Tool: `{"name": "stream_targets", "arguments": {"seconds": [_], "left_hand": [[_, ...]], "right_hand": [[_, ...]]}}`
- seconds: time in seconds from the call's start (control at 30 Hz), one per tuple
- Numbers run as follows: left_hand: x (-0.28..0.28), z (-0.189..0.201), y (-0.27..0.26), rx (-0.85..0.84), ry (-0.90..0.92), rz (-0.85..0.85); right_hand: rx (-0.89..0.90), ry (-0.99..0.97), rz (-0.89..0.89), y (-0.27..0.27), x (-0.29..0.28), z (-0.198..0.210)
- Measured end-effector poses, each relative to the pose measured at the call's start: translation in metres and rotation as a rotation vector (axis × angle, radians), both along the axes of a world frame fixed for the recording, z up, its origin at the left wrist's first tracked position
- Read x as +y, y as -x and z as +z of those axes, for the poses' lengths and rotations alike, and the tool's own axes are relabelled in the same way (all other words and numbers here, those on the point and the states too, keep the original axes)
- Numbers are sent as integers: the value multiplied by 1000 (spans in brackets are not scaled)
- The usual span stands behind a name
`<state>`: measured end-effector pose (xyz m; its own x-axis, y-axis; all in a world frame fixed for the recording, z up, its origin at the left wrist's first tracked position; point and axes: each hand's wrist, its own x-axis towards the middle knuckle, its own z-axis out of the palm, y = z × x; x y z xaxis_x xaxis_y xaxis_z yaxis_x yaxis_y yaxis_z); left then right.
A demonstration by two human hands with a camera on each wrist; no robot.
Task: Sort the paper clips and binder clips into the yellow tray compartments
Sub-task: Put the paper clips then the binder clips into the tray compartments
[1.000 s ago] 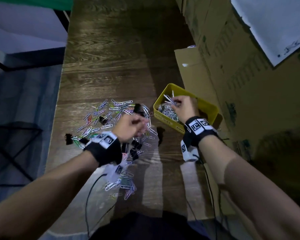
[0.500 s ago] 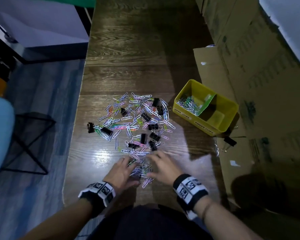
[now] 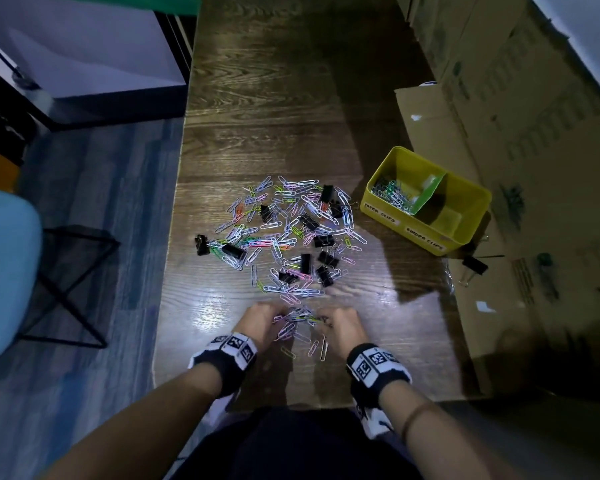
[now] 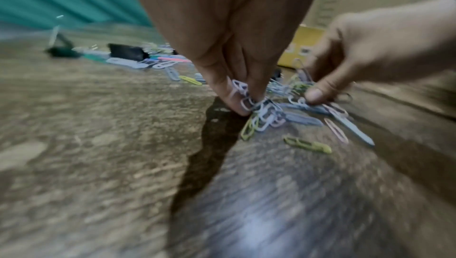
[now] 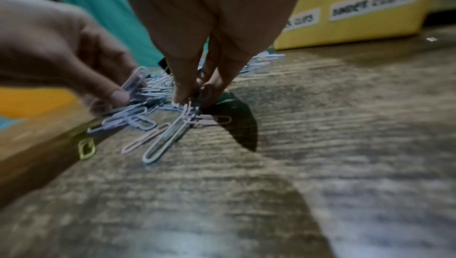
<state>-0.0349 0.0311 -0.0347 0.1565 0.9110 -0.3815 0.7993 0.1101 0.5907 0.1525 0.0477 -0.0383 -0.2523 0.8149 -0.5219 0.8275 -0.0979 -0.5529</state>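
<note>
Dark wood-grain table (image 3: 274,126) is filling my head view, cardboard boxes (image 3: 534,133) stacked along three o'clock. At six o'clock I'm pinching with both hands: my left hand (image 3: 262,322) is curling thumb and fingers round a tangle of paper clips (image 4: 259,110), and my right hand (image 3: 338,325) is nipping its own bunch of paper clips (image 5: 187,114) right beside it, a few loose ones lying just under the wrists.

Working outward, the main heap (image 3: 284,233) is still sprawling at twelve o'clock from my hands, pastel paper clips mixed with black binder clips (image 3: 327,259). At two o'clock the yellow tray (image 3: 471,202) is sitting near the table's edge; its left compartment is holding a modest pile of sorted clips (image 3: 394,197), while the one labelled for binder clips is looking empty to me. One binder clip (image 3: 475,265) is lying off on the cardboard at three o'clock.

I'm judging this as early going: most paper clips and seemingly every binder clip are still waiting.
</note>
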Motion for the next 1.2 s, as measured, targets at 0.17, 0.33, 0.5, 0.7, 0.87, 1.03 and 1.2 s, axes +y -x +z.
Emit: {"name": "stream_targets", "arguments": {"seconds": [0.17,0.33,0.5,0.7,0.87,1.03,1.2], "left_hand": [[10,1,14,-172,165,285],[14,-5,34,-351,295,408],[28,14,35,-574,363,490],[77,69,6,-651,366,337],[159,104,-54,-708,253,241],[237,113,-123,-471,90,144],[278,98,-169,-178,-50,73]], "right_hand": [[130,38,-252,-8,4,9],[231,52,-345,-18,6,19],[334,-11,-391,-28,11,32],[576,-87,-548,-54,26,74],[727,-203,-659,-79,56,105],[706,-335,-655,-103,97,127],[681,-389,-659,-119,149,144]]}}
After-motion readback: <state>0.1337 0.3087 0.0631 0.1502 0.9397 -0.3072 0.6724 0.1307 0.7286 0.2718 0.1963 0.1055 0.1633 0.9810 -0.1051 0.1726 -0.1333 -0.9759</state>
